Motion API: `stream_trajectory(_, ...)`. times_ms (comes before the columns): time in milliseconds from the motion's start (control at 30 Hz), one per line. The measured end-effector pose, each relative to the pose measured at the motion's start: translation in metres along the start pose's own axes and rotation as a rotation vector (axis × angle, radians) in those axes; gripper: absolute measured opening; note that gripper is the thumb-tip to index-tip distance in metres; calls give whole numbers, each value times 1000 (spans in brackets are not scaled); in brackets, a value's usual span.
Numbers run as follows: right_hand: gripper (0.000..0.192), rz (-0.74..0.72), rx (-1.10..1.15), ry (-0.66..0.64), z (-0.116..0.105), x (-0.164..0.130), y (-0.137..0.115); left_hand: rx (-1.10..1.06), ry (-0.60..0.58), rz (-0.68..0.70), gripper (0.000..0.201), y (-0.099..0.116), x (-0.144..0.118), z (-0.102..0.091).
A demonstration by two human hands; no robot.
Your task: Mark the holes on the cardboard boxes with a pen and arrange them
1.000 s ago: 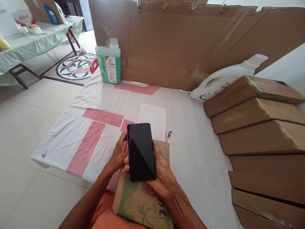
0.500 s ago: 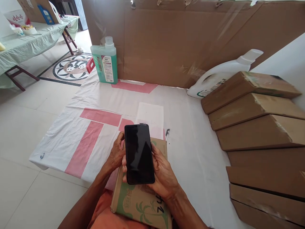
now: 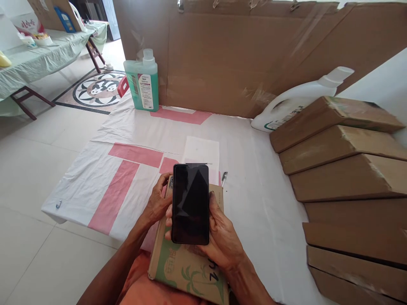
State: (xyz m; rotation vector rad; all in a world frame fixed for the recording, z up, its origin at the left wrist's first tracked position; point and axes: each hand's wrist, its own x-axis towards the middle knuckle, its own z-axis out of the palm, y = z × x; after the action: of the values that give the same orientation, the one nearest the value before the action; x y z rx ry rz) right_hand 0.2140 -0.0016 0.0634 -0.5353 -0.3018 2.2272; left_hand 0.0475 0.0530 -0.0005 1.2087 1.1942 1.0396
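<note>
A black smartphone (image 3: pixel 190 205), its screen dark with a pale reflection, is gripped by my right hand (image 3: pixel 224 235). The thumb lies along its right side and the fingertips show at its left edge. Beneath the phone, a flat cardboard box (image 3: pixel 187 271) printed with green palm trees and black handwriting leans over my lap. My left hand (image 3: pixel 159 201) is closed around the box's upper left edge; the phone hides part of its fingers. Just past the phone, a sheet of white paper (image 3: pixel 203 148) lies on the tablecloth, with a pen (image 3: pixel 224 178) to its right.
Several brown cardboard boxes (image 3: pixel 337 178) are stacked along the right side. A white jug (image 3: pixel 295 99) leans behind them. At the back left stands a bottle of green liquid (image 3: pixel 145 87) before a tall cardboard panel (image 3: pixel 216 59). The white tablecloth (image 3: pixel 254 190) has pink patches.
The phone and my right hand have shifted slightly right, and the phone is more upright. More of the box's upper left corner shows by my left hand.
</note>
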Motion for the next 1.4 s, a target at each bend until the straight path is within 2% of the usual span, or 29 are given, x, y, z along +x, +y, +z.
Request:
stream_trajectory(133, 71, -39, -20, 26, -3, -17, -2, -32, -65, 30, 54, -10, 1, -2)
stream_trajectory(233, 72, -75, -29, 17, -6, -30, -3, -36, -71, 23, 59, -13, 1, -4)
stream_trajectory(400, 80, -129, -18, 10, -8, -47, -5, -76, -85, -39, 62, -6, 1, -5)
stream_trajectory(500, 82, -191, -25, 60, -10, -57, -14, -75, -76, -71, 64, -1, 0, -4)
stream_trajectory(567, 81, -230, -48, 180, -20, -64, -25, -63, -66, -76, 64, 2, 0, -4)
stream_trajectory(633, 72, -300, -125, 406, -42, -70, -37, -55, -57, -74, 64, 3, 0, -3)
stream_trajectory(700, 67, -400, -310, 706, -76, -74, -46, -56, -49, -73, 64, 3, 0, -3)
stream_trajectory(767, 70, -455, -614, 987, -116, -77, -48, -62, -45, -78, 64, 3, 0, -2)
stream_trajectory(800, 72, -448, -790, 1100, -135, -78, -47, -65, -44, -83, 64, 3, -1, -2)
stream_trajectory(867, 69, -430, -946, 1230, -165, -82, -41, -65, -44, -95, 63, 4, -2, -2)
stream_trajectory(967, 64, -393, -1068, 1324, -187, -87, -31, -62, -40, -101, 63, 5, -2, -2)
stream_trajectory(1100, 58, -329, -1255, 1410, -186, -88, -27, -67, -53, -81, 64, 1, -1, -2)
stream_trajectory(1200, 52, -271, -1386, 1459, -182, -90, -31, -120, -36, 7, 64, -10, 0, -5)
stream_trajectory(1333, 55, -210, -1519, 1502, -181, -99, -30, -89, 121, 105, 57, -28, -7, -23)
stream_trajectory(1400, 66, -294, -1690, 1513, -182, -103, -21, 32, 210, 93, 58, -38, -18, -35)
